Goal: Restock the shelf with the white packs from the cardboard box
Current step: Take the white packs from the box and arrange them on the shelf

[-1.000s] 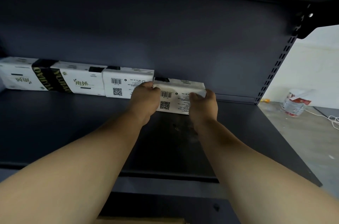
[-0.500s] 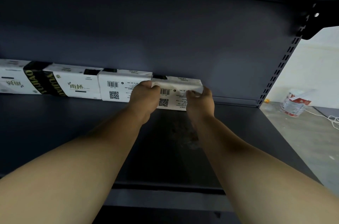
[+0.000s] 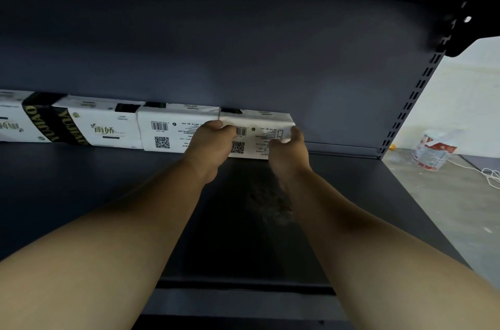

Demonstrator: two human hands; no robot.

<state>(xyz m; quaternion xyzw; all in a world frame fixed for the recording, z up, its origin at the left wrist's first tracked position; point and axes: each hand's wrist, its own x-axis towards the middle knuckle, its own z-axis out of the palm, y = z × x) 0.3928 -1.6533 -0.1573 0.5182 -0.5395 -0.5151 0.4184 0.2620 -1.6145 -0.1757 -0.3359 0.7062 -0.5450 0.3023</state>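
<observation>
White pack (image 3: 255, 131) sits at shelf (image 3: 378, 194) back, right end of row, touching next pack (image 3: 173, 129) and rear panel (image 3: 243, 45). Our left hand (image 3: 209, 145) clasps its left edge, right hand (image 3: 288, 151) pinches its right end; both grips closed on pack. We judge two-hand hold serves to square it flush with row, barcode face out like neighbour. Cardboard box not visible. Shelf space right of pack open for more.
</observation>
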